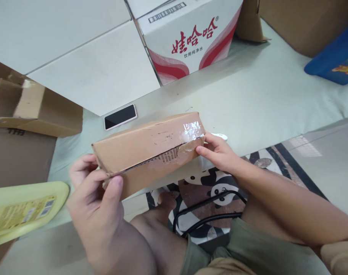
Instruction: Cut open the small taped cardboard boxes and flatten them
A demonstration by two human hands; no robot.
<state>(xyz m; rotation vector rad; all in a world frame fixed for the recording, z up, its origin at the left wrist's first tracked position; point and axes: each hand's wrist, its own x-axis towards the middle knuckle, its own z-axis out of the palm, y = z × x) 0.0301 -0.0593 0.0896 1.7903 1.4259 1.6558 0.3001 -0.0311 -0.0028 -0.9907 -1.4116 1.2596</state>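
A brown cardboard box is held between my two hands, tilted with its left end lower. My left hand grips the left end, thumb on the near side and fingers behind the corner. At the right end, my right hand pinches the box near a strip of shiny clear tape. Along the side facing me runs a dark gap, with torn, corrugated cardboard showing near its middle. Just behind my right fingers a small white object sticks out, mostly hidden. The inside of the box does not show.
On the pale green cloth lies a phone. Behind stand a white and red carton and a white panel. Cardboard boxes and a yellow package are at left, a blue container at right. A panda-patterned mat lies below.
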